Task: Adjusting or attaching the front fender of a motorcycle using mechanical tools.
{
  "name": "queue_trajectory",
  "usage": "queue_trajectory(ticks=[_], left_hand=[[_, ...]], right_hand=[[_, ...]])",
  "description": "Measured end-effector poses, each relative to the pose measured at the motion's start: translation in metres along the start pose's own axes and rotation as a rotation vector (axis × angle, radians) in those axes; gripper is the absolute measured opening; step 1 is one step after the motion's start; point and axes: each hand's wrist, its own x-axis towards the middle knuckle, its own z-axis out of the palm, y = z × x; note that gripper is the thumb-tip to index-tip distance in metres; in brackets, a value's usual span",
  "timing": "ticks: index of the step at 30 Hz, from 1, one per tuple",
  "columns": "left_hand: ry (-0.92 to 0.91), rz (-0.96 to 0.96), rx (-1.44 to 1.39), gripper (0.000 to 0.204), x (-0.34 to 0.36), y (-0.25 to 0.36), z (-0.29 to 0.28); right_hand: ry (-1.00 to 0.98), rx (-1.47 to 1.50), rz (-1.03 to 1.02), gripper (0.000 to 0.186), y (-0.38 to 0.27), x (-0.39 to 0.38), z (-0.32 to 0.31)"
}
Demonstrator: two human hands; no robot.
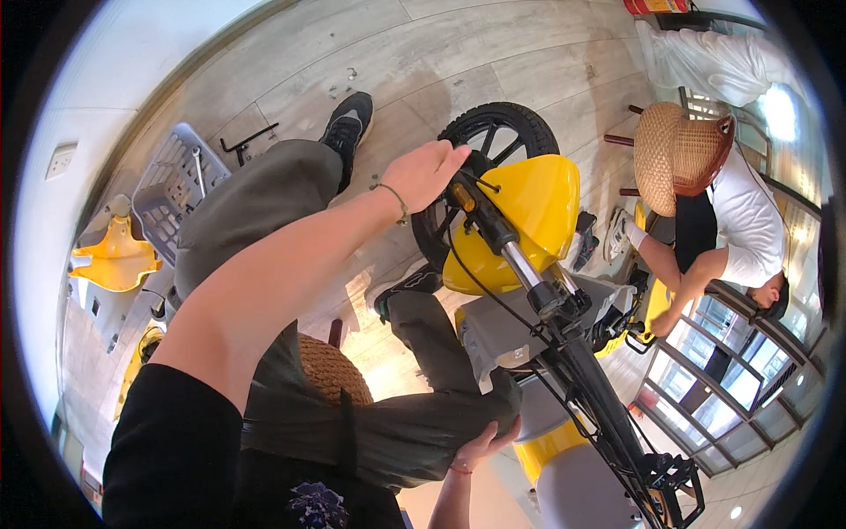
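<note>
Against the partly curled fingers of the left hand (426, 179), whose grip I cannot tell, lies the lower end of the front fork (500, 234), slanting away down-right. Just beyond are the black tyre (538, 130) and yellow mudguard (551, 198). Farther off, the right hand (480, 445) curls loosely beside the knee (505, 398), hold unclear.

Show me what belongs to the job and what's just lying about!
Seemingly for the job:
wheel, by the left hand
yellow mudguard
fork

Seemingly just lying about:
grey crate
bent black rod
yellow shell beside the crate
</note>
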Motion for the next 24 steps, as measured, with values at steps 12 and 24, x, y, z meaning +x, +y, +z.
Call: queue_trajectory(ticks=[12,24], left_hand=[[-0.351,-0.536,-0.289,0.067,0.023,-0.019,-0.001],[-0.247,-0.488,-0.423,0.043,0.015,-0.018,0.031]], right_hand=[[0.002,-0.021,-0.026,0.062,-0.004,0.001,0.002],[-0.497,0.145,-0.282,0.033,-0.1,-0.048,0.005]])
